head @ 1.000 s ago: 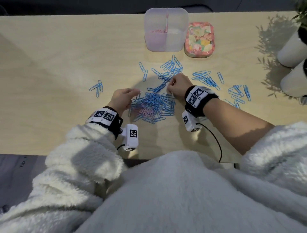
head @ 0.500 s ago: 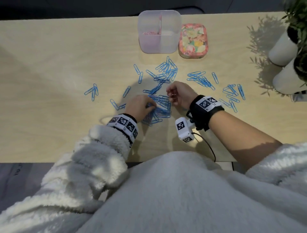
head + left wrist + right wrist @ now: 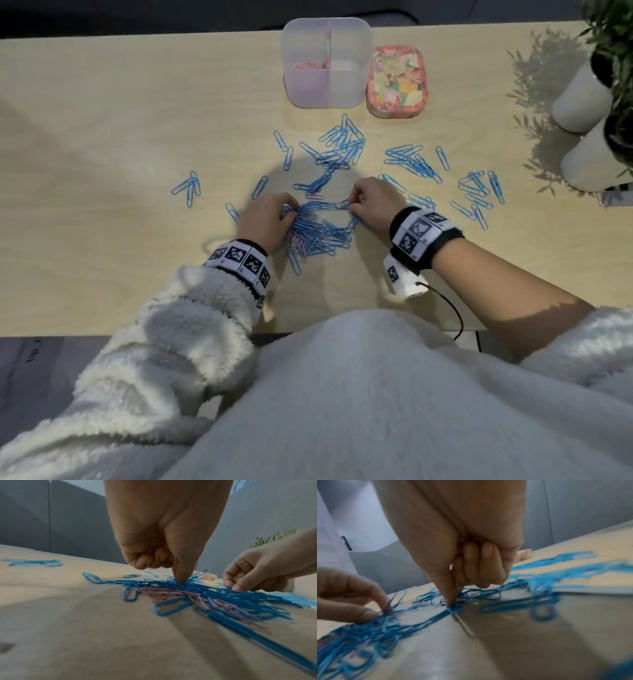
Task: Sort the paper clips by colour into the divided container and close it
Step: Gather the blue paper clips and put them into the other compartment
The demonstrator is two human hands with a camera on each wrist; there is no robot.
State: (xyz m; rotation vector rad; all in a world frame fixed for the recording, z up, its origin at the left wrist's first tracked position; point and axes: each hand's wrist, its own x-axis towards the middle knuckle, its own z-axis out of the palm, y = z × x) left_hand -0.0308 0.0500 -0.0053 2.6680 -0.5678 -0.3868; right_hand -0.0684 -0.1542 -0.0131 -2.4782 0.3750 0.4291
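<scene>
Two hands work a tangle of paper clips on a wooden bench.

Head view: the left hand (image 3: pixel 265 219) and right hand (image 3: pixel 371 205) pinch opposite ends of the mixed pile (image 3: pixel 318 233), a blue strand stretched left-right between them; scattered blue clips (image 3: pixel 411 161) lie behind, short of the open divided container (image 3: pixel 325 61) and its floral lid (image 3: pixel 397 82) at the far edge. Left wrist view: the grip is together, thumb tip down on blue clips over pink clips (image 3: pixel 171 593). Right wrist view: blurred, fingers curled, the grip clamped on blue wire; bare bench lies nearer the camera.
</scene>
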